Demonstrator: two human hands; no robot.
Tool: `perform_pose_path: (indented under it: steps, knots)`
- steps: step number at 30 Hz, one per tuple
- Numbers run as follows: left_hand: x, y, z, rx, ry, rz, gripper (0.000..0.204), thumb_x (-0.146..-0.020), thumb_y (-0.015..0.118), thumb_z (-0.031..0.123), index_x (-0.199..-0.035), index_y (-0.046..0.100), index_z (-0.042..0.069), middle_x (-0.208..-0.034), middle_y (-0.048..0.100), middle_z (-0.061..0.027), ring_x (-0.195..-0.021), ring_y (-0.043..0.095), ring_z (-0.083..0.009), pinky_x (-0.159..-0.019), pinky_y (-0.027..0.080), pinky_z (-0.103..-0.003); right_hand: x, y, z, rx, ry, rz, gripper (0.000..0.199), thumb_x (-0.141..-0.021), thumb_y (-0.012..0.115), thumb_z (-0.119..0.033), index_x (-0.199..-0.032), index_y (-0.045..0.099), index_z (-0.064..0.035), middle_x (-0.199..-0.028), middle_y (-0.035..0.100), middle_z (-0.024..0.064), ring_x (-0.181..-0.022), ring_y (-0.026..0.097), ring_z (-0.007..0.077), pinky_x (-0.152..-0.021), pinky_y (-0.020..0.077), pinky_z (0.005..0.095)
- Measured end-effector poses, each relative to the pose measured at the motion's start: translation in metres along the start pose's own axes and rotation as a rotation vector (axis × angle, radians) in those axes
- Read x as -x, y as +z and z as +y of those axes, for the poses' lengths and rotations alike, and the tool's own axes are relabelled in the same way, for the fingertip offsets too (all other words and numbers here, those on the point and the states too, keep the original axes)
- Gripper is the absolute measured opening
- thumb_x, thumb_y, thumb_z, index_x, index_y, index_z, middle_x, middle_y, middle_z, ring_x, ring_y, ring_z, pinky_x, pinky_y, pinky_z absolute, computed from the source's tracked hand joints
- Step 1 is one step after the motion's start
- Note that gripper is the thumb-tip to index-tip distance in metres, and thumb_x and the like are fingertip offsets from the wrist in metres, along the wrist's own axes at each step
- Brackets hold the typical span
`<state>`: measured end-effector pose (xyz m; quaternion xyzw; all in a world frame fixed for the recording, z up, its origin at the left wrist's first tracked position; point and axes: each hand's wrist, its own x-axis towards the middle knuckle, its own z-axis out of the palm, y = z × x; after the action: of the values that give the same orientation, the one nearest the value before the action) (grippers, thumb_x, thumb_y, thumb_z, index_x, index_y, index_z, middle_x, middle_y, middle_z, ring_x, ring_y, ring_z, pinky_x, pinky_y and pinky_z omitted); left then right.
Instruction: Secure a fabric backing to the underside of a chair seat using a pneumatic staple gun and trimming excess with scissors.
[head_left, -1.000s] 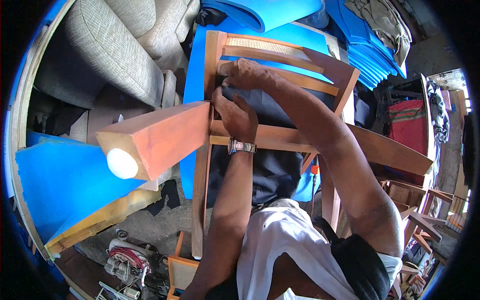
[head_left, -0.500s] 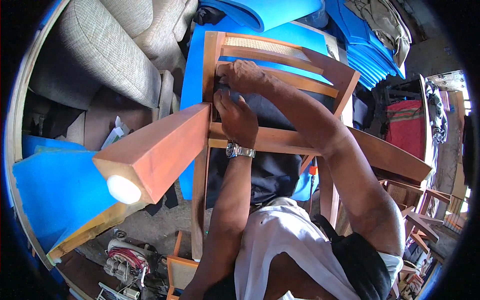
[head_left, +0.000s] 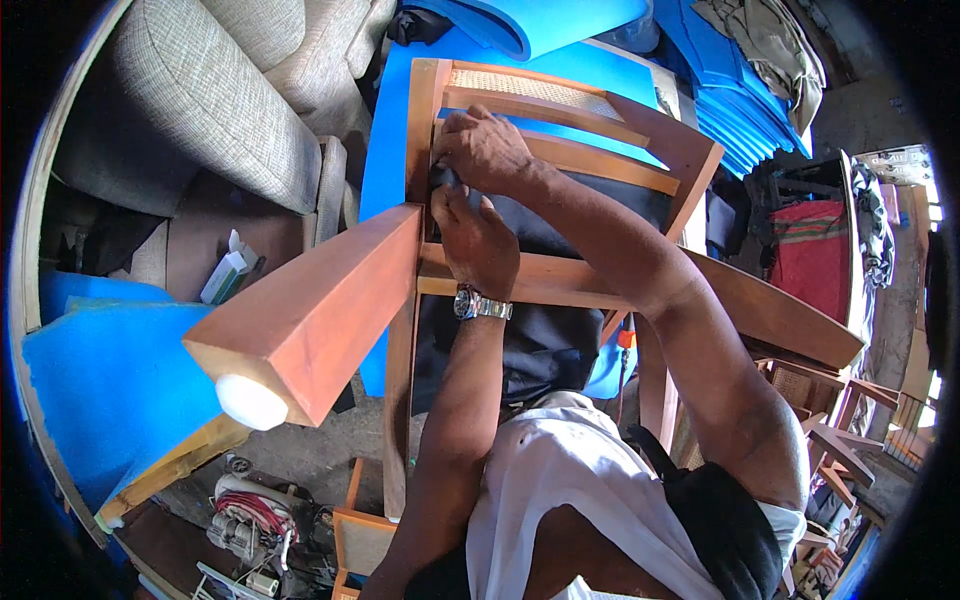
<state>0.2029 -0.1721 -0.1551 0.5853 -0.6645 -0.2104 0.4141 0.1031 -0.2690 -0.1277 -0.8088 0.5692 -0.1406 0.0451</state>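
A brown wooden chair frame (head_left: 570,275) lies tipped before me, one thick leg (head_left: 310,310) pointing toward me with a white round cap (head_left: 250,402) on its end. Black covering material (head_left: 590,205) fills the space between its rails. My left hand (head_left: 475,240), wearing a metal watch (head_left: 482,303), is closed on the edge of the black material at the frame's left corner. Just above it, my right hand (head_left: 485,150) is closed with its fingers curled against the same corner. What lies in its fingers is hidden.
Blue foam sheets (head_left: 540,25) lie on the blue-topped table behind the chair, with more stacked foam (head_left: 745,110) at back right. A grey sofa (head_left: 215,105) stands at the left. A compressor-like machine (head_left: 255,520) sits on the floor below.
Both hands stay at the same corner; the right hand has shifted slightly up, and more dark material shows between the hands. The chair leg's capped end appears slightly lower.
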Motion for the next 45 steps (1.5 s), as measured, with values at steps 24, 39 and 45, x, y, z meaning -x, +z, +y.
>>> perform_pose_path:
  steps: [24, 39, 45]
  knots:
    - [-0.005, 0.034, 0.006, -0.185, 0.052, -0.195, 0.097, -0.076, 0.075, 0.016, -0.148, 0.016, -0.011, -0.152, 0.022, -0.0342, -0.132, 0.038, -0.0445, -0.115, 0.029, -0.05, 0.001, 0.01, 0.024, -0.05, 0.377, 0.005, 0.056, -0.073, 0.074, -0.027, -0.125, 0.058, -0.0146, -0.115, 0.058, 0.0097, -0.119, 0.05, 0.0337, -0.097, 0.043, 0.0548]
    - [0.019, 0.048, 0.065, -0.592, -0.128, -0.18, 0.094, -0.084, 0.07, 0.049, -0.149, 0.028, -0.004, -0.144, 0.037, -0.0226, -0.125, 0.044, -0.0433, -0.101, 0.045, -0.052, 0.451, -0.276, -0.036, -1.022, 0.424, -0.347, 0.02, -0.084, 0.073, -0.011, -0.102, 0.07, -0.0028, -0.096, 0.071, 0.0117, -0.092, 0.068, 0.0267, -0.083, 0.0543, 0.0388]
    - [0.037, 0.064, 0.034, -0.65, 0.104, -0.121, 0.1, -0.084, 0.068, 0.056, -0.146, 0.028, -0.011, -0.143, 0.037, -0.0316, -0.13, 0.04, -0.0448, -0.109, 0.036, -0.053, 0.639, -0.144, 0.078, -0.635, 1.289, -0.011, 0.022, -0.087, 0.069, -0.017, -0.102, 0.069, -0.0015, -0.094, 0.072, 0.0141, -0.084, 0.068, 0.022, -0.077, 0.0535, 0.0338]
